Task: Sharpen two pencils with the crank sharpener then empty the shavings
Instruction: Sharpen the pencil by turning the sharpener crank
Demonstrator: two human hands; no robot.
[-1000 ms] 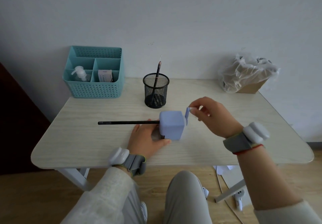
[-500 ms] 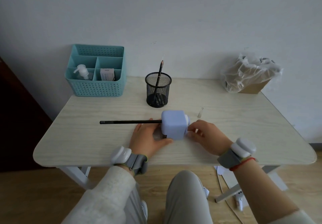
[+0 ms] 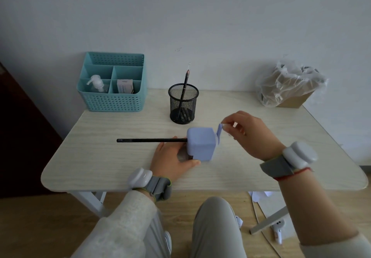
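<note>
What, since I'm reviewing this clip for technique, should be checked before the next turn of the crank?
1. Black pencil seated in the blue crank sharpener: ok, one end is inside its front.
2. Left hand grips the sharpener's base: ok.
3. Right hand pinches the crank handle: ok.
4. Sharpener sits flat on the table: ok.
5. Point sharp enough: cannot tell, hidden inside.
6. Room for more shavings inside: cannot tell.

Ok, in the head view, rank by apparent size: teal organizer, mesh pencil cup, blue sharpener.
1. teal organizer
2-3. mesh pencil cup and blue sharpener look about alike; the sharpener sits nearer the camera, so unranked.
</note>
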